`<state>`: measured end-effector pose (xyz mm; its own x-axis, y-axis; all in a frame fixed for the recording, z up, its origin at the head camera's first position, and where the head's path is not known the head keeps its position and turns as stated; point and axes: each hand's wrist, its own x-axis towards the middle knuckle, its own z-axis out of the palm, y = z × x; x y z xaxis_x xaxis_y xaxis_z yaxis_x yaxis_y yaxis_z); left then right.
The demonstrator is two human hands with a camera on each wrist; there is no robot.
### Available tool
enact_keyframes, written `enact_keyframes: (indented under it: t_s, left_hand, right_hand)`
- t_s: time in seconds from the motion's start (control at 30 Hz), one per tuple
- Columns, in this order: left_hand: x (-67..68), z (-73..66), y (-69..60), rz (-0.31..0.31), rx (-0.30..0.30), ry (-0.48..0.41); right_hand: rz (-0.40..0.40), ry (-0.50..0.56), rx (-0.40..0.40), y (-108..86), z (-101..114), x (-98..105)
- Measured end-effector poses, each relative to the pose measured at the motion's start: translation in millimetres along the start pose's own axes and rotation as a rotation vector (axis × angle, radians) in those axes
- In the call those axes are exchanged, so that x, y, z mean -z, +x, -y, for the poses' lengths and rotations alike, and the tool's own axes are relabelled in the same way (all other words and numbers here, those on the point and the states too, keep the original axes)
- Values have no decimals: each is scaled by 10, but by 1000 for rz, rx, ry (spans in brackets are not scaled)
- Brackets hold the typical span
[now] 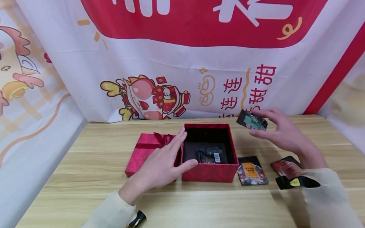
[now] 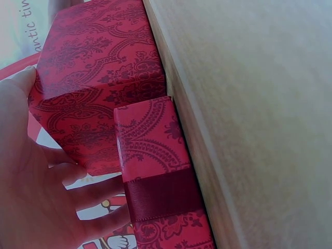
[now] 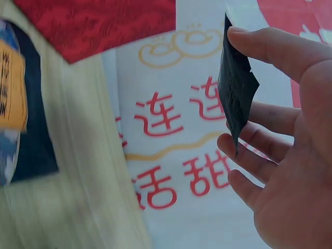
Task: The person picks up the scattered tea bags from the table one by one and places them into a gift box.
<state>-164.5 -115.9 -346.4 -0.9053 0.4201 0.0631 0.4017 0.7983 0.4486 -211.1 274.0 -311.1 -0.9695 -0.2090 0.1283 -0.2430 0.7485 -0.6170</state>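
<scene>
An uncovered red patterned box (image 1: 209,173) has a black inside, where a dark packet (image 1: 207,156) lies. My left hand (image 1: 160,164) rests against the box's left side, fingers stretched, with the thumb at the near rim; the left wrist view shows it touching the red box (image 2: 98,78). My right hand (image 1: 285,135) pinches a black packet with a green label (image 1: 252,121) above the table, right of the box. In the right wrist view, the packet (image 3: 236,85) is seen nearly edge-on between the thumb and fingers of the hand (image 3: 295,140).
The red lid (image 1: 141,153) with a ribbon bow lies left of the box. An orange-labelled packet (image 1: 251,172) lies right of it, with a red packet (image 1: 285,167) and a black one with yellow (image 1: 295,182) farther right. A printed cloth (image 1: 168,60) hangs behind the table.
</scene>
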Motion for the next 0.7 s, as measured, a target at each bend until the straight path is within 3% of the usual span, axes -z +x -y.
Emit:
enact_keyframes:
  t_s: [0.7]
  left_hand:
    - [7, 0, 2, 7, 5, -16]
  right_hand:
    - [-8, 53, 176, 17, 449, -320]
